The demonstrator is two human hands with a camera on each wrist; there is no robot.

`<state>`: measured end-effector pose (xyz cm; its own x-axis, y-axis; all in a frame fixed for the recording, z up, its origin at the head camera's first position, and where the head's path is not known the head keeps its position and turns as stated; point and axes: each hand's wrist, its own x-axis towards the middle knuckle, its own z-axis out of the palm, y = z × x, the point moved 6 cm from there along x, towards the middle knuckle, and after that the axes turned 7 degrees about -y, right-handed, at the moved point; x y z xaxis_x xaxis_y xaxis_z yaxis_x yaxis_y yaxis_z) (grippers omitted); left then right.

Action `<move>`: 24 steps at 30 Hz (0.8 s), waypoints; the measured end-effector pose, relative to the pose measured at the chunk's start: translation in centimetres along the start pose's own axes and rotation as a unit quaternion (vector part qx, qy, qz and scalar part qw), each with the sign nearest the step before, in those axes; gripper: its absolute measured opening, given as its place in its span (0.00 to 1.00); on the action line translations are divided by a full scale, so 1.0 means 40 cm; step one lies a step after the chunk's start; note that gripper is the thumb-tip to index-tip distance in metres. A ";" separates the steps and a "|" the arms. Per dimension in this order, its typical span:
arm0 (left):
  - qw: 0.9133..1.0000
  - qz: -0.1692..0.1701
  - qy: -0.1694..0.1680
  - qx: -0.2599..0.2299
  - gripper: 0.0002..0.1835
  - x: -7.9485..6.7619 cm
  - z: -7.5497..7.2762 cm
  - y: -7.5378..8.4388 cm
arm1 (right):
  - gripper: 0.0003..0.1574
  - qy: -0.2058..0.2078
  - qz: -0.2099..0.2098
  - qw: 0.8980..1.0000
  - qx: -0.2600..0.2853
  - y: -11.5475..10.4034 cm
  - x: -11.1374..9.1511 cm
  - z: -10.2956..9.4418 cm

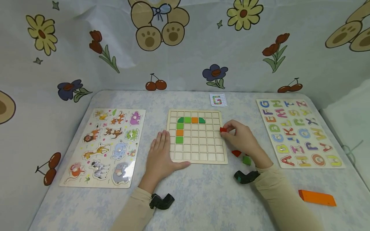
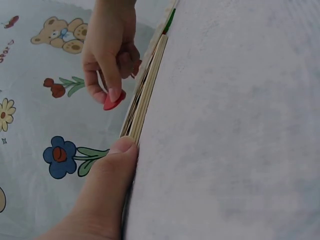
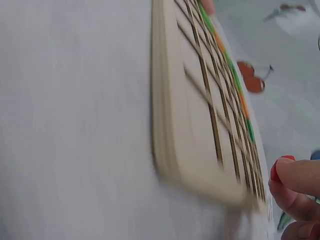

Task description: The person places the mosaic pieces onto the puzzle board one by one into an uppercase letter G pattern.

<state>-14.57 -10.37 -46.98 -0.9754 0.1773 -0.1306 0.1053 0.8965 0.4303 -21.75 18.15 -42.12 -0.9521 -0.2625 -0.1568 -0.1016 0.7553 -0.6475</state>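
Note:
A wooden grid board (image 1: 202, 149) lies mid-table, with green and orange tiles in a top row and down a left column. My left hand (image 1: 160, 157) rests flat on its left side, thumb along the near edge; that thumb (image 2: 107, 175) presses the rim in the left wrist view. Over the board's right edge, my right hand (image 1: 242, 138) pinches a red tile (image 1: 223, 129) between thumb and finger. A second bit of red (image 2: 136, 68) shows under its curled fingers. Beside that hand, a red tile (image 1: 236, 153) and a green tile (image 1: 246, 160) lie on the table.
A small pattern card (image 1: 218, 100) lies behind the board. An animal puzzle (image 1: 112, 139) is at left, an alphabet puzzle (image 1: 295, 131) at right. Near the right front lies an orange block (image 1: 317, 198). A printed cloth (image 1: 185, 64) hangs behind the table.

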 end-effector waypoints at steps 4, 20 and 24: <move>1.000 0.004 -0.005 -0.004 0.78 -0.001 0.000 0.000 | 0.10 -0.040 -0.023 0.998 0.041 -0.068 0.003 0.065; 1.000 0.005 -0.028 0.005 0.78 0.000 0.003 -0.005 | 0.08 -0.106 -0.124 0.986 0.031 -0.253 0.014 0.251; 1.000 0.006 -0.028 0.004 0.78 0.000 0.001 -0.004 | 0.08 -0.086 -0.129 0.988 -0.003 -0.263 0.016 0.260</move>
<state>-14.60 -10.51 -47.11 -0.9620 0.2097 -0.1748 0.1182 0.8971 0.4256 -18.29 3.77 -43.17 -0.8314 -0.5441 -0.1127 -0.3356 0.6533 -0.6786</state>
